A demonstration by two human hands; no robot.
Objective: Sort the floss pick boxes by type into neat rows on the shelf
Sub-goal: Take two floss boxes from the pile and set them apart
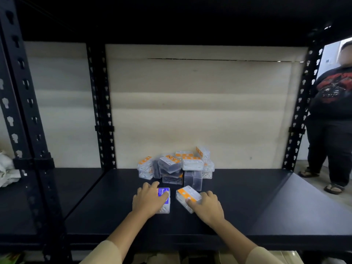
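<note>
**Black steel shelf: one box in each hand, a jumble behind**

My left hand [150, 199] lies over a blue-labelled floss pick box [164, 193], fingers curled across its top and thumb on the label. The box is low in the middle of the frame, flat on the shelf [247, 197]. My right hand [207, 206] grips an orange-labelled floss pick box [187, 195] just beside it, thumb on the near edge and fingers wrapped round the far side. This one sits skewed; I cannot tell whether one end is lifted. The two boxes are near each other but apart.

Behind them, at centre frame, the rest sit in a loose pile [177, 166] against the pale backing board [200, 111]. It mixes clear orange-topped boxes with darker ones, several tilted or leaning.

I see no row yet, so I judge the sorting barely begun. The pile sits close behind my knuckles, so a backward nudge, or tugging out a lower box, could topple the leaning ones. Slick plastic could also slip from a one-handed grip.

A person [331, 111] stands at the right edge, well apart.
</note>
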